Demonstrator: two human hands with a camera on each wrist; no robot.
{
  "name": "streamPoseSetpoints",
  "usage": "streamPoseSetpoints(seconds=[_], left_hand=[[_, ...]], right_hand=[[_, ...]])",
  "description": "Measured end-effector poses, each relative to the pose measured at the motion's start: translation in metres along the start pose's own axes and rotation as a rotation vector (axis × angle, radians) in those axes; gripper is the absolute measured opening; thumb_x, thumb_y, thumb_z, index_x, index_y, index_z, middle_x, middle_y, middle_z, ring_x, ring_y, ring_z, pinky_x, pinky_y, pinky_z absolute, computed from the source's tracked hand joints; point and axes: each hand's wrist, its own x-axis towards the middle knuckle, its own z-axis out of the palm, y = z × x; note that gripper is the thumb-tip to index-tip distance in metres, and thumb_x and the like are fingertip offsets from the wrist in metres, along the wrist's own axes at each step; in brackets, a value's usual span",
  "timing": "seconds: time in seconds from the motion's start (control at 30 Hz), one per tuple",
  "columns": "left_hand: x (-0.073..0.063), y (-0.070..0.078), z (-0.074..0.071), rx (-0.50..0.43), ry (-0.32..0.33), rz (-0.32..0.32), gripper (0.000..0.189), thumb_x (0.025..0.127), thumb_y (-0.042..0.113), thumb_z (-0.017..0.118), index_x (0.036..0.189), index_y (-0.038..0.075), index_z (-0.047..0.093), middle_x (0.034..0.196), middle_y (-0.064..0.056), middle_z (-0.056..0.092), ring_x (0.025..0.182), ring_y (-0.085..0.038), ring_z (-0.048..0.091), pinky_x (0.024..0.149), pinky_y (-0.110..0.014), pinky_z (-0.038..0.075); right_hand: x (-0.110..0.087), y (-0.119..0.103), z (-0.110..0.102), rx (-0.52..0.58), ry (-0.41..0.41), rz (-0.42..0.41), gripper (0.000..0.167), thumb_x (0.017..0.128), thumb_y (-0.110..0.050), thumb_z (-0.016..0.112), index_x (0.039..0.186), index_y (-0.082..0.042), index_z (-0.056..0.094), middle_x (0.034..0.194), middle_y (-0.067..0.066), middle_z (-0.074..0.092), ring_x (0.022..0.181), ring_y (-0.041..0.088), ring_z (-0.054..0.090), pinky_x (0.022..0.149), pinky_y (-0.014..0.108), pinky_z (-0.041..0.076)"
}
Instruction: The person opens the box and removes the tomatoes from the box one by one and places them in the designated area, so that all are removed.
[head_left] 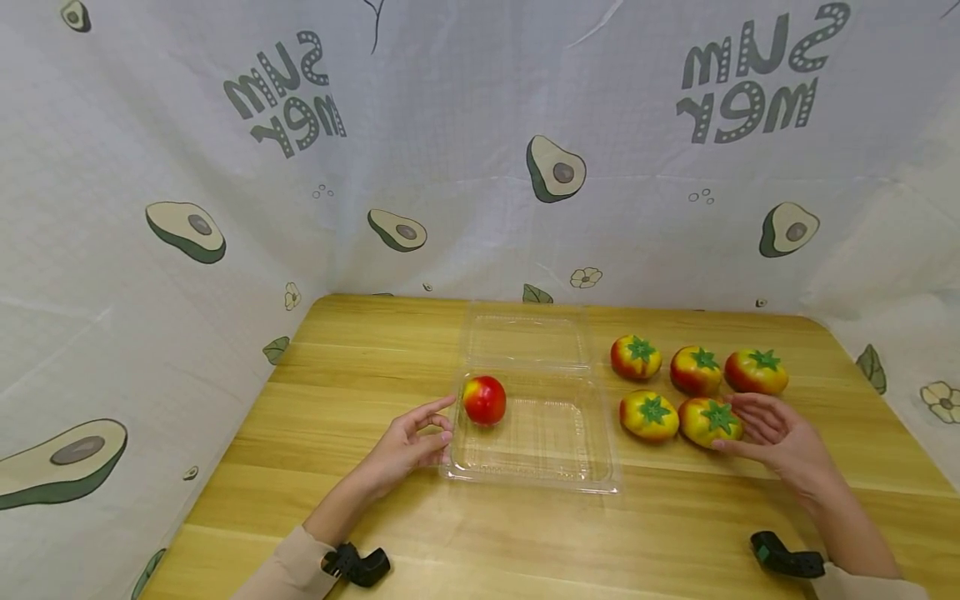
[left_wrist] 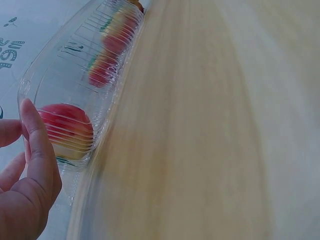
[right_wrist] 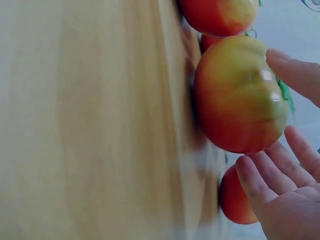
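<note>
A clear plastic clamshell box [head_left: 525, 479] lies with its lid folded back on the table. One red and yellow toy tomato [head_left: 484, 401] sits in its back left corner. At the box's left edge, my left hand [head_left: 408, 446] pinches the rim between thumb and fingers, which the left wrist view shows close up. To the right, my right hand [head_left: 787, 442] is around the near right tomato [head_left: 708, 422], thumb on the near side and fingers on the far side. Those fingers [right_wrist: 272, 172] are fairly straight; firm contact is hard to tell.
Beside the held-out hand lies another tomato [head_left: 649, 416], with three more behind: left [head_left: 635, 357], middle [head_left: 695, 371] and right [head_left: 756, 372]. The open lid [head_left: 528, 340] reaches toward the table's back edge. A printed white curtain [head_left: 465, 125] hangs behind the wooden table [head_left: 360, 350].
</note>
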Motion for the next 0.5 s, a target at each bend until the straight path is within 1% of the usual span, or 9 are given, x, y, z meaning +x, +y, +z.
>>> streamPoseSetpoints(seconds=[0.1, 0.23, 0.37, 0.5], left_hand=[[0.0, 0.0, 0.0, 0.0, 0.0, -0.001, 0.059, 0.099, 0.002, 0.059, 0.154, 0.007, 0.037, 0.111, -0.009, 0.051, 0.076, -0.015, 0.061, 0.075, -0.027, 0.059], [0.0, 0.001, 0.0, 0.002, 0.003, -0.003, 0.059, 0.099, 0.002, 0.059, 0.154, 0.008, 0.037, 0.111, -0.009, 0.051, 0.077, -0.015, 0.061, 0.075, -0.026, 0.059], [0.0, 0.001, 0.001, 0.007, 0.008, -0.004, 0.059, 0.099, 0.002, 0.06, 0.153, 0.008, 0.038, 0.111, -0.009, 0.051, 0.077, -0.015, 0.06, 0.075, -0.026, 0.059], [0.0, 0.0, 0.001, 0.0, 0.009, -0.006, 0.059, 0.099, 0.002, 0.06, 0.153, 0.008, 0.038, 0.11, -0.008, 0.051, 0.077, -0.014, 0.06, 0.075, -0.026, 0.059]], right_hand=[[0.001, -0.002, -0.001, 0.042, -0.021, -0.033, 0.06, 0.082, 0.025, 0.065, 0.129, -0.01, 0.056, 0.123, -0.013, 0.066, 0.112, -0.003, 0.059, 0.089, 0.012, 0.049], [0.001, -0.007, 0.001, 0.026, -0.024, -0.059, 0.059, 0.083, 0.025, 0.063, 0.133, -0.006, 0.053, 0.125, -0.012, 0.065, 0.114, -0.003, 0.058, 0.091, 0.014, 0.048], [0.002, -0.014, 0.006, 0.001, -0.02, -0.067, 0.059, 0.084, 0.023, 0.064, 0.134, -0.006, 0.052, 0.126, -0.012, 0.064, 0.114, -0.005, 0.058, 0.091, 0.013, 0.048], [0.002, -0.019, 0.011, 0.003, -0.019, -0.076, 0.058, 0.085, 0.023, 0.063, 0.134, -0.006, 0.053, 0.126, -0.012, 0.064, 0.114, -0.005, 0.058, 0.091, 0.013, 0.048]])
